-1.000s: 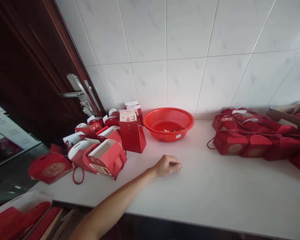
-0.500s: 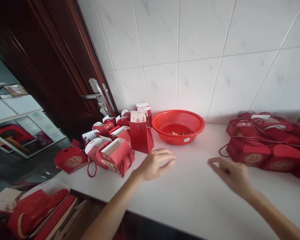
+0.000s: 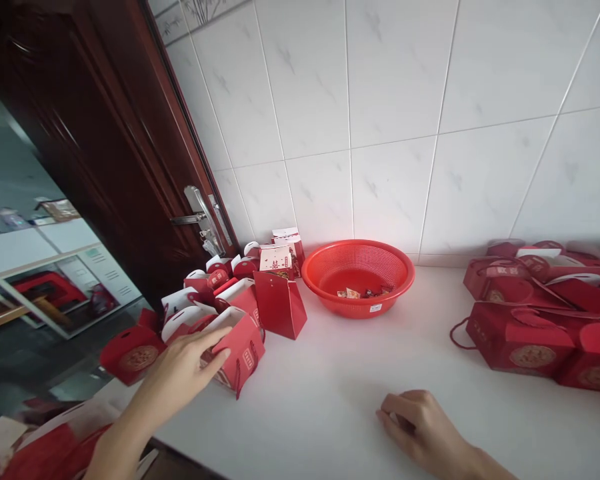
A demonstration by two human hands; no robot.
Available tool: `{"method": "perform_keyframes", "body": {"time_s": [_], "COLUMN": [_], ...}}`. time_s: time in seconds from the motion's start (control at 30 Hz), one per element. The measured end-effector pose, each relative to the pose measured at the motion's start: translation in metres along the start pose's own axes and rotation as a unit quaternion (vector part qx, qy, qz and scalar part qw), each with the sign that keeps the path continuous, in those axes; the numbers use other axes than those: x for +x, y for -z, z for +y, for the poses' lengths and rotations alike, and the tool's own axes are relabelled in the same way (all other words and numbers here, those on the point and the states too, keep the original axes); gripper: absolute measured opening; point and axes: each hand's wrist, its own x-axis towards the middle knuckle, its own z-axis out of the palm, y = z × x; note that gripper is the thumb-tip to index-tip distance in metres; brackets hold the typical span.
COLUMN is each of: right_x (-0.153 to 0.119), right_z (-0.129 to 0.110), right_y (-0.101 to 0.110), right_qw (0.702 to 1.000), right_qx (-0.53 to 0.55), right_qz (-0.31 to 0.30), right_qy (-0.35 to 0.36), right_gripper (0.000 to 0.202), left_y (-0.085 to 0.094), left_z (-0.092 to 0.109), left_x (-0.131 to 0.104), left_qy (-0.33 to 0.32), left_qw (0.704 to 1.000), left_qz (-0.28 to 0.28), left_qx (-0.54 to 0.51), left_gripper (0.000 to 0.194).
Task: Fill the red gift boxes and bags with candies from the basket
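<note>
My left hand (image 3: 193, 363) is over an open-topped red gift box (image 3: 247, 357) at the left, its fingers at the rim and thumb apart near the side wall. The fingers are stretched rather than wrapped; a firm hold does not show. Low over the white counter (image 3: 320, 400), my right hand (image 3: 420, 423) has its fingers curled in, with nothing visible in them. A red plastic strainer basket (image 3: 359, 310) by the wall contains some small wrapped pieces. Between the basket and the open boxes stands a tall red box (image 3: 281, 307).
More open red boxes (image 3: 135, 353) crowd the counter's left end. Closed red boxes with cord handles (image 3: 523, 340) are grouped at the right. Behind is a tiled wall (image 3: 390, 87); a dark wooden door (image 3: 115, 133) stands at the left. Below the counter's edge lie further red boxes (image 3: 55, 440).
My left hand has moved left from mid-counter to the open gift box. My right hand has come down and nearer to me, its fingers curling in. The view has tilted slightly upward.
</note>
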Motion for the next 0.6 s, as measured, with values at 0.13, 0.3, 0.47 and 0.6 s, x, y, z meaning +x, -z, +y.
{"method": "perform_keyframes", "body": {"time_s": [0.13, 0.3, 0.47, 0.6], "right_x": [0.001, 0.001, -0.001, -0.001], "right_z": [0.000, 0.000, 0.002, 0.004], "right_y": [-0.003, -0.003, 0.000, 0.006], "right_qw": [0.997, 0.997, 0.998, 0.989], "right_qx": [-0.065, -0.059, 0.023, 0.093], "right_qz": [-0.009, -0.004, 0.045, 0.086], "right_qy": [0.047, 0.045, -0.022, -0.080], "right_gripper": [0.039, 0.038, 0.022, 0.019], "left_y": [0.000, 0.012, 0.011, -0.004], "left_z": [0.017, 0.060, 0.098, 0.122], "left_x": [0.000, 0.007, 0.024, 0.040], "left_qy": [-0.053, -0.171, -0.273, -0.323], "left_qw": [0.997, 0.977, 0.937, 0.911], "left_qz": [-0.001, 0.027, -0.007, 0.004], "left_qx": [-0.054, -0.128, -0.219, -0.255], "left_gripper": [0.031, 0.022, 0.023, 0.030]}}
